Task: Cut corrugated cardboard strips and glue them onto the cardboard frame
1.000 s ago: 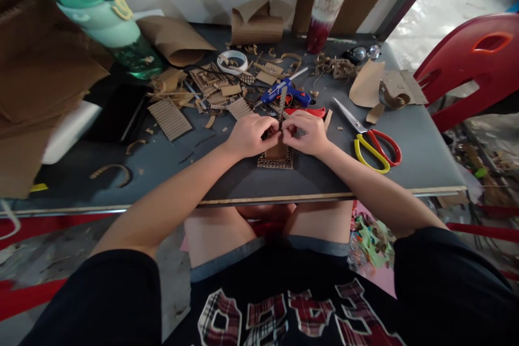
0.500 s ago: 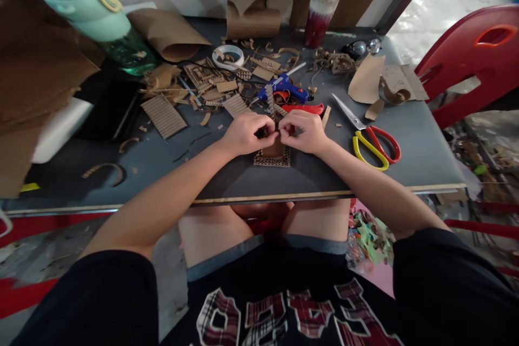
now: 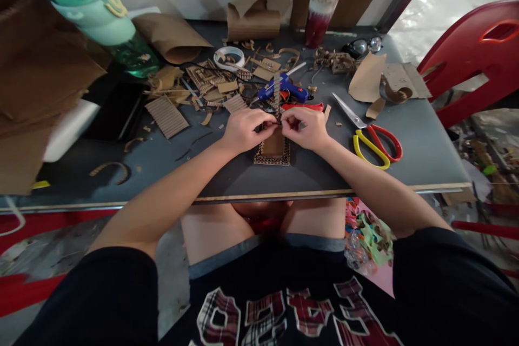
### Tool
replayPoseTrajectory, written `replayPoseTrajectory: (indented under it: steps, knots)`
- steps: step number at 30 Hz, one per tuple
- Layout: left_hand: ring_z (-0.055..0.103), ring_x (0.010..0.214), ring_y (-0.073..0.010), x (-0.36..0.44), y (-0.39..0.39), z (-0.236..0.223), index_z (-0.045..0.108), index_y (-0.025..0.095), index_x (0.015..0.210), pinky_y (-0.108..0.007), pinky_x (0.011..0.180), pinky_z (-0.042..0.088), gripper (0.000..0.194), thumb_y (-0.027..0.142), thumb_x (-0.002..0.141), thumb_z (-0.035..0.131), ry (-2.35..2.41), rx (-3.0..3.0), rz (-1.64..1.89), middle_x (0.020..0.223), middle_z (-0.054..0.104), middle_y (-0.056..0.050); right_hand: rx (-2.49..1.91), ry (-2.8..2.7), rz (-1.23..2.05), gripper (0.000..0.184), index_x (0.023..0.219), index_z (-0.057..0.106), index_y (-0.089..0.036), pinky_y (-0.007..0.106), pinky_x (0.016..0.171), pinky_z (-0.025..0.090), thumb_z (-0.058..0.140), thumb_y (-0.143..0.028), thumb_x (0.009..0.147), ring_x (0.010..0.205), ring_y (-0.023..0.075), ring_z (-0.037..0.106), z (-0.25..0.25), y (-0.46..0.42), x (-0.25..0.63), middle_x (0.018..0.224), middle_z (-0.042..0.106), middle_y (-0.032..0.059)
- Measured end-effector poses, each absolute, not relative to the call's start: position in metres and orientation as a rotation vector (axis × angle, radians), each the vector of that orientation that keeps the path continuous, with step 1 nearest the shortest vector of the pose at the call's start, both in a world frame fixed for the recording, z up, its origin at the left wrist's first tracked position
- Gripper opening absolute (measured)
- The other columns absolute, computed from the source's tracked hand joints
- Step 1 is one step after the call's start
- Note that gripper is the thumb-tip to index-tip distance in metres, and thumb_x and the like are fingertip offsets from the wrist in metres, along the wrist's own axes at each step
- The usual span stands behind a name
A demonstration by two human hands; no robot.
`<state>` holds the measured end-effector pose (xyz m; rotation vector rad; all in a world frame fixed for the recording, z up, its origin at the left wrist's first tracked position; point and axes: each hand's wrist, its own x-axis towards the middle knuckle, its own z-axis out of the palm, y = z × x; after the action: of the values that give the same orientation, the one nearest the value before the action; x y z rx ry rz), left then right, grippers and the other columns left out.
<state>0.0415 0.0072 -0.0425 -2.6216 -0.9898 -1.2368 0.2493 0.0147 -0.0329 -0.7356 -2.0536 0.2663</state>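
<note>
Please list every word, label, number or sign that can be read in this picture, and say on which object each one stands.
Black shirt: large plaid letters, seen upside down and cut off by the frame; they cannot be read with certainty.
Green bottle: a round yellow emblem, with no legible text.
Drink cup: faint print, too blurred to read.
Scissors and glue gun: no text visible.

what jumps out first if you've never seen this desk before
Both hands, left hand and right hand, meet at the table's middle, pinching a thin corrugated cardboard strip above a small cardboard frame. To their right lie red-and-yellow scissors; just behind them sits a blue glue gun amid cardboard scraps.
</note>
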Motion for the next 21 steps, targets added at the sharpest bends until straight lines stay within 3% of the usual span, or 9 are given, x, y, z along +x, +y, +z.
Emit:
replayPoseTrajectory:
  steps: [21]
  knots:
    - [0.065,0.064,-0.0129,0.0456,0.0053,-0.0405,0.068,0.018,0.082,-0.024,0.062,0.047,0.017,0.031,0.09,0.061,-1.002,-2.759,-1.303,0.071,0.071,-0.001,-0.702,-2.181,0.28,0.01,0.073,0.063,-0.019,0.022,0.056,0.04,0.053,-0.016,0.075,0.056,0.0084,0.049,-0.033,0.0137,0.2511,0.062,0.057,-0.003]
